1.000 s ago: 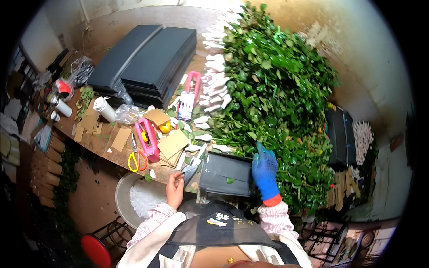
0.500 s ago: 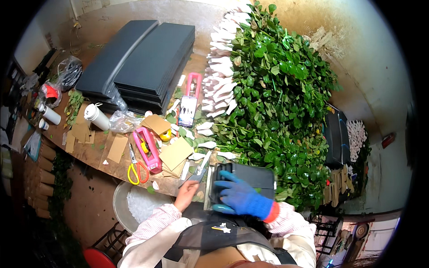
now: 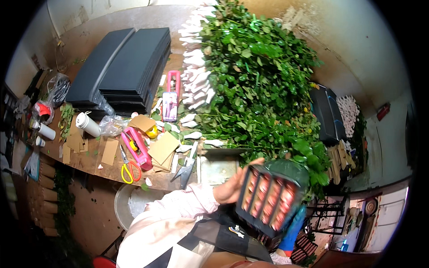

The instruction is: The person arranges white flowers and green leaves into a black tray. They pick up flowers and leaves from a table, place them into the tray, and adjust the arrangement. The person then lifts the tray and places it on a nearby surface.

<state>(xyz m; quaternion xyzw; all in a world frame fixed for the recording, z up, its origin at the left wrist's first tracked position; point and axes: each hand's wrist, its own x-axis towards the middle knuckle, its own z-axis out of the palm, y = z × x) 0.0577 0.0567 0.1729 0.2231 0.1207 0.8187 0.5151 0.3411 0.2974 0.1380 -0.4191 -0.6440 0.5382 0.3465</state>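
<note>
Black box-shaped bundle of pink flower heads, packed in rows between brown cardboard strips (image 3: 268, 201), is held up in front of the person's dark apron (image 3: 219, 239), tilted so that the blooms show. Its place is just right of a pale rectangular tray (image 3: 219, 167) at the table's near edge. The bare left hand (image 3: 232, 186) grasps the bundle's left side, its fingers reaching toward the top corner. The right hand, in a blue glove (image 3: 292, 228), is by the lower right side, mostly hidden; whether its fingers are closed I cannot tell.

On the brown wooden table (image 3: 91, 163), a grey-bladed tool with a pale handle (image 3: 189, 164) lies just left of the tray. Farther left are square tan cardboard pieces (image 3: 162, 148), a pink plastic tape dispenser (image 3: 137, 148) and scissors with yellow and orange handles (image 3: 131, 171). Beyond the tray, leafy green stems (image 3: 263, 80) lie heaped, their white-wrapped ends (image 3: 195, 67) facing left.
</note>
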